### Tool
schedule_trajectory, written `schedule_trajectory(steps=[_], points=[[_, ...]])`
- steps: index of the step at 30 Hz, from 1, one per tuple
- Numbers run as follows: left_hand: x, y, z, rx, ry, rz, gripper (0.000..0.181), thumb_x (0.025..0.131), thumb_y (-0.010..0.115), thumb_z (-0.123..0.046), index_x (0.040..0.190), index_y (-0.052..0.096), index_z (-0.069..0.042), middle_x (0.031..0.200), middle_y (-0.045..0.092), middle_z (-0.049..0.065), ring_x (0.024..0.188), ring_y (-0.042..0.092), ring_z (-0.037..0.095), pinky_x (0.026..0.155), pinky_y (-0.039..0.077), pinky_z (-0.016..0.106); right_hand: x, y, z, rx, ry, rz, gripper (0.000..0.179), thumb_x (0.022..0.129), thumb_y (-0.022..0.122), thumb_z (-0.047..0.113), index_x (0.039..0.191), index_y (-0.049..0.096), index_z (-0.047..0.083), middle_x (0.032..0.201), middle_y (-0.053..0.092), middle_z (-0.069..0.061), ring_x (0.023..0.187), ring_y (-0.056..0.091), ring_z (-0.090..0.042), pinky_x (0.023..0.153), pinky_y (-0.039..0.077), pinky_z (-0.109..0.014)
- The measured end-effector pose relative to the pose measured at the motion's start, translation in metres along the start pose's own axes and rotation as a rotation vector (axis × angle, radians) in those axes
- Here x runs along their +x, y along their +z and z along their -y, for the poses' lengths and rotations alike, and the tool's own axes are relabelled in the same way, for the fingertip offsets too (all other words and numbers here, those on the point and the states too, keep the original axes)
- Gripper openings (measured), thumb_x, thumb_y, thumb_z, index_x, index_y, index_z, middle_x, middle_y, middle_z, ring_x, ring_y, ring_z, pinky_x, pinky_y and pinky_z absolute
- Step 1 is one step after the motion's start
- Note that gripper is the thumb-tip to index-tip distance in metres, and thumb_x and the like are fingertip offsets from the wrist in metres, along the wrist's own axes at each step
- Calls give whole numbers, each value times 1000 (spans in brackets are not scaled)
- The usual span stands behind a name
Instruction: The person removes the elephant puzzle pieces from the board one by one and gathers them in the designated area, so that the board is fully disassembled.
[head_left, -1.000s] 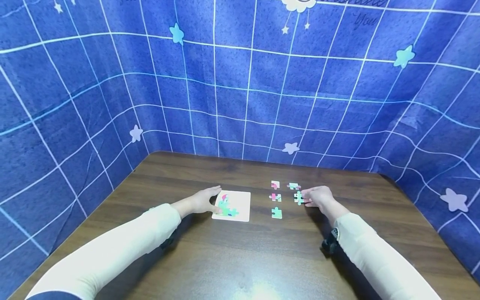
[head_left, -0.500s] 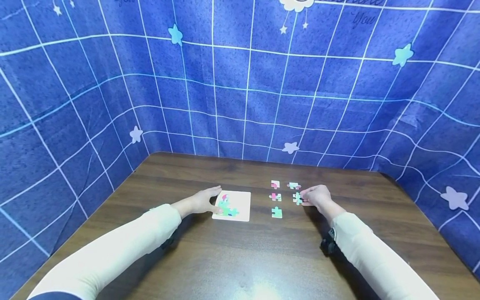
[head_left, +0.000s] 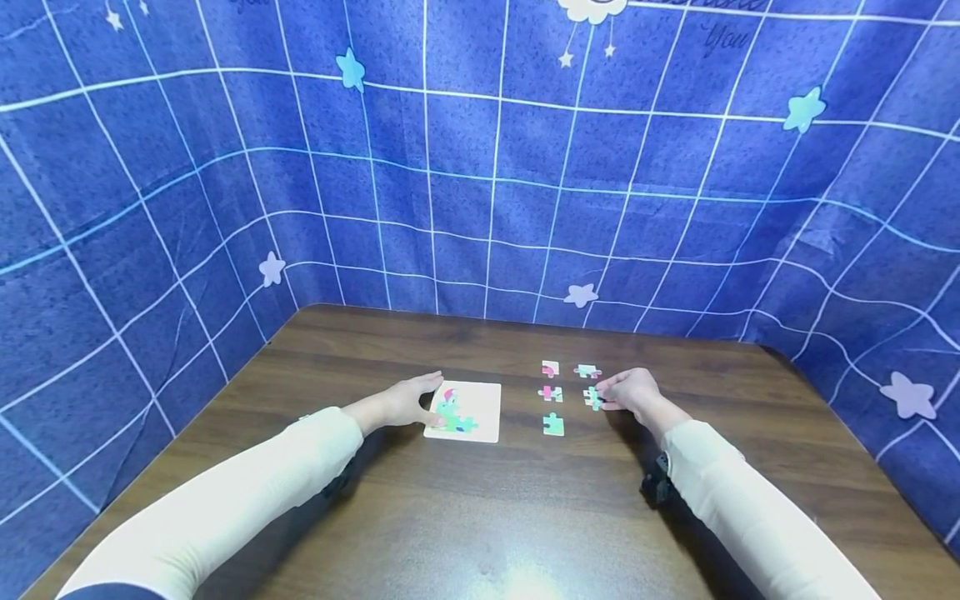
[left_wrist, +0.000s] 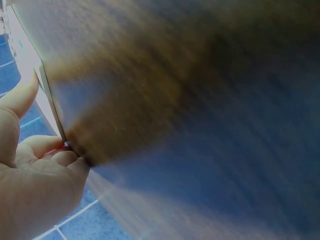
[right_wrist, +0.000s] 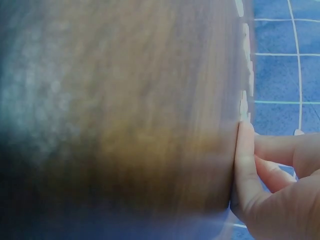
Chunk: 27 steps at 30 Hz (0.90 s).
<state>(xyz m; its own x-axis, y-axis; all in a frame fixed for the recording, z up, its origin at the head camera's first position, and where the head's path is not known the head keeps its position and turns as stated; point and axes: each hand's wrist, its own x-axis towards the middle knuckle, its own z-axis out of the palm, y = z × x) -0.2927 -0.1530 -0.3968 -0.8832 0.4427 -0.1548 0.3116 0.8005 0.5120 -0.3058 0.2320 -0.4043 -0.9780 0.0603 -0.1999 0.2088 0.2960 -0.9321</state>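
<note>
My left hand holds the left side of a square white puzzle board, thumb at its lower left and fingers at the upper left corner. A green creature with a red top shows on the board's left part. In the left wrist view, the thumb lies against the board and the other fingers curl by its edge. My right hand holds a green and white puzzle piece at its right side, flat on the table. In the right wrist view, the thumb meets the near edge of the piece.
Other loose pieces lie between the hands: a red and white puzzle piece, a pink one, a green one and a mixed-colour one. The brown wooden table ends at a blue gridded curtain.
My right hand has slid slightly left, and the green and white puzzle piece has shifted left with it. The left hand and the board stay put.
</note>
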Motion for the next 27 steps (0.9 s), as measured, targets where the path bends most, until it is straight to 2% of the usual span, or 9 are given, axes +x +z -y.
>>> schedule_trajectory(steps=[6, 8, 17, 23, 27], points=[[0, -1, -5, -10, -10, 5, 83, 86, 73, -27, 150, 29, 2, 160, 21, 16, 147, 19, 38, 119, 19, 52, -2, -5, 2, 80, 25, 10, 27, 88, 53, -14, 113, 55, -25, 76, 67, -6, 66, 63, -9, 68, 60, -25], [0, -1, -7, -7, -15, 11, 82, 87, 72, -28, 150, 28, 2, 161, 20, 15, 147, 18, 37, 120, 19, 52, -3, -6, 4, 103, 26, -8, 29, 88, 54, -13, 113, 54, -27, 73, 65, -6, 63, 63, -9, 67, 60, -25], [0, 0, -3, 22, -18, 12, 82, 88, 72, -29, 151, 28, 1, 161, 20, 14, 147, 19, 38, 119, 19, 52, -1, -3, 19, 84, 22, -112, 30, 84, 60, -7, 110, 59, -22, 62, 62, -1, 47, 57, -2, 56, 57, -19], [-2, 1, -3, 0, -27, 7, 82, 87, 73, -27, 150, 29, 1, 161, 21, 15, 147, 20, 38, 119, 19, 53, -3, 4, 32, 121, 27, -64, 38, 85, 58, -8, 120, 53, -23, 70, 65, -6, 54, 63, -7, 64, 59, -22], [-4, 1, -3, -3, -41, 7, 82, 87, 72, -28, 151, 29, 0, 161, 21, 14, 147, 19, 37, 119, 19, 53, -4, 14, 38, 102, 24, -36, 38, 86, 56, -7, 121, 54, -21, 75, 68, -8, 58, 63, -7, 64, 59, -21]])
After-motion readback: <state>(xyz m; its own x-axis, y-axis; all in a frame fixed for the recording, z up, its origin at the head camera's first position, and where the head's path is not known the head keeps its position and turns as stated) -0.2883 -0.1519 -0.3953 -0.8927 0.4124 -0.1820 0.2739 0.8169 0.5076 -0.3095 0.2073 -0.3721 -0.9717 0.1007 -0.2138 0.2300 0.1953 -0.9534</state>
